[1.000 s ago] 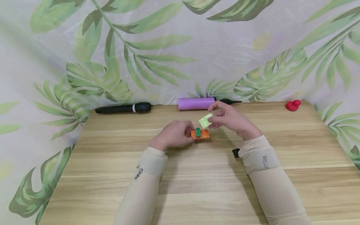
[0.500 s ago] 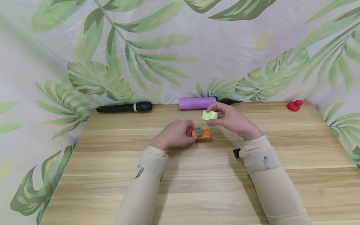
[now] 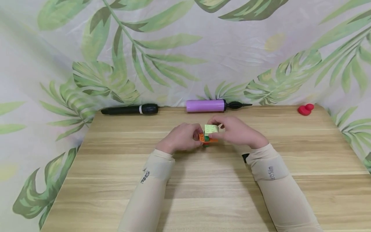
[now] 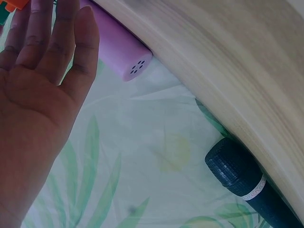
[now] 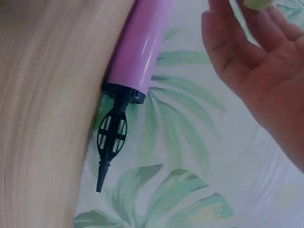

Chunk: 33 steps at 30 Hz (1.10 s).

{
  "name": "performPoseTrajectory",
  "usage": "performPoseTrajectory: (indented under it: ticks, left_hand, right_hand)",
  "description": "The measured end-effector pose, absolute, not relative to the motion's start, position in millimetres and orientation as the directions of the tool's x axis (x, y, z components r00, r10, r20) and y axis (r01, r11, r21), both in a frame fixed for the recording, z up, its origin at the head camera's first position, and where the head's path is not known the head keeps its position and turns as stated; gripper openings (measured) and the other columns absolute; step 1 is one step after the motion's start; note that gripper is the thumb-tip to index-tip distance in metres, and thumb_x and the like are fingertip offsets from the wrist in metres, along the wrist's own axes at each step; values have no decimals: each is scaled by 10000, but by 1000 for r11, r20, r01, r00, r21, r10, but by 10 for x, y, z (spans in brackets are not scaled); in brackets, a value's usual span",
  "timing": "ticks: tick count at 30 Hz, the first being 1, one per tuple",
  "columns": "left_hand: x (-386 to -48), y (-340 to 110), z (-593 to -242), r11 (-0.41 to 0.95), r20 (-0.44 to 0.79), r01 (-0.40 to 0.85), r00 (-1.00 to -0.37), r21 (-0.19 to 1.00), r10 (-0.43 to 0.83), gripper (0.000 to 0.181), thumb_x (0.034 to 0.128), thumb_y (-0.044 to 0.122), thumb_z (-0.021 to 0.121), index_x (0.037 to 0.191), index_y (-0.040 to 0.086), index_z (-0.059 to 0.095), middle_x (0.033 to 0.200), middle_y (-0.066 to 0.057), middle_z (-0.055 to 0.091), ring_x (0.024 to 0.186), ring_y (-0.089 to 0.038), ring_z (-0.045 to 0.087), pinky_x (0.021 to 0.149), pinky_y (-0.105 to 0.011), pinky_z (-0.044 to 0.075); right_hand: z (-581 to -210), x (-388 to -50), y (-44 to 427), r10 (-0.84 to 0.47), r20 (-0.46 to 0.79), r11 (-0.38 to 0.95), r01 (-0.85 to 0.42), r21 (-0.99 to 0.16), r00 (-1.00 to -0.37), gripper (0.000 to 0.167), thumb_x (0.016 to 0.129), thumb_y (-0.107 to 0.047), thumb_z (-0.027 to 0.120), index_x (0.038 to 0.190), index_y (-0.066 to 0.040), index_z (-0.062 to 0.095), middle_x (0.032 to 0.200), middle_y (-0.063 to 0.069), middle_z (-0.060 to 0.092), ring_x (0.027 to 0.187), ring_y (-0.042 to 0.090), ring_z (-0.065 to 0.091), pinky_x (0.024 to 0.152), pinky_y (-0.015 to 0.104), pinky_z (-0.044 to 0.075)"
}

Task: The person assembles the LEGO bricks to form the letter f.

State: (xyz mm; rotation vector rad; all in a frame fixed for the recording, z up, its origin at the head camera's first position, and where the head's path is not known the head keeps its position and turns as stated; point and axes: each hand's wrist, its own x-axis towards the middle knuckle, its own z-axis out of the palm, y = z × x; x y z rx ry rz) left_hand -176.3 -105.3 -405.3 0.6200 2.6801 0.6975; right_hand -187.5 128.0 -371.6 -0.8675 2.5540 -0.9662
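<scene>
My left hand (image 3: 183, 137) pinches the left end of an orange building-brick plate (image 3: 202, 138), part of a small stack over the middle of the table. A green brick (image 3: 206, 139) tops that plate; a bit of red and green shows underneath. Between thumb and fingers, my right hand (image 3: 239, 131) holds a pale yellow-green brick (image 3: 211, 129) over the green one, hiding much of it. Whether the two bricks touch, I cannot tell. Only an orange corner of the plate (image 4: 18, 4) shows in the left wrist view, and the pale brick's edge (image 5: 258, 4) in the right.
Along the back edge of the wooden table (image 3: 203, 193) lie a black microphone (image 3: 130, 110) and a purple hand pump (image 3: 205, 105) with a black nozzle. A red knobbed object (image 3: 306, 110) sits at the back right corner. Behind hangs a leaf-patterned cloth (image 3: 174, 74).
Tilted at first, the pale brick was turned level, then my right hand brought it down and slightly left over the green brick. My left hand has kept its grip on the orange plate.
</scene>
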Motion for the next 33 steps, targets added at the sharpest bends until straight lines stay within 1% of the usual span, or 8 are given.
performPoseTrajectory:
  ticks: [3,7,14,21,26,33]
  left_hand:
    - [-1756,-1050,-4050,789,-177,328,-862,520,475,274,935,279,803,1157,150,709,978,1,730,856,-165,652,803,-367,543]
    - [-1757,-1045,-4048,790,-177,328,-863,519,474,272,935,282,804,1154,152,709,987,-4,733,867,-166,651,819,-372,544]
    - [-1750,-1055,-4050,787,-173,331,-861,520,477,269,932,276,806,1145,142,710,977,2,731,858,-158,654,810,-364,548]
    - [-1746,-1047,-4051,791,-177,327,-863,518,473,268,935,278,802,1151,151,708,972,10,724,847,-161,650,794,-363,543]
    - [-1740,-1043,-4043,790,-175,329,-863,517,474,269,933,272,804,1153,147,710,988,0,739,854,-153,656,804,-367,551]
    - [-1740,-1045,-4040,789,-172,335,-861,516,479,268,932,264,804,1149,137,710,985,-7,746,846,-152,657,794,-361,548]
  right_hand:
    - [-3715,-1861,1265,-639,-8,593,-485,-643,-769,262,925,-236,808,1162,-152,735,1117,-1,739,1095,215,664,983,513,536]
    - [-3730,-1866,1274,-637,5,602,-501,-621,-771,274,925,-234,800,1176,-141,740,1124,5,739,1086,209,663,982,506,537]
    - [-3750,-1876,1261,-641,4,613,-515,-599,-768,272,930,-255,796,1175,-150,744,1121,-8,743,1087,203,670,991,501,537]
    - [-3716,-1848,1236,-646,8,612,-524,-592,-763,276,922,-235,818,1175,-152,750,1108,-25,741,1056,192,664,964,447,534]
    - [-3714,-1834,1222,-657,22,605,-545,-581,-754,284,919,-218,824,1181,-132,758,1120,-15,746,1053,199,665,970,479,540]
    - [-3721,-1822,1207,-652,14,630,-552,-547,-758,301,904,-208,824,1185,-120,762,1133,-2,751,1043,192,672,942,417,533]
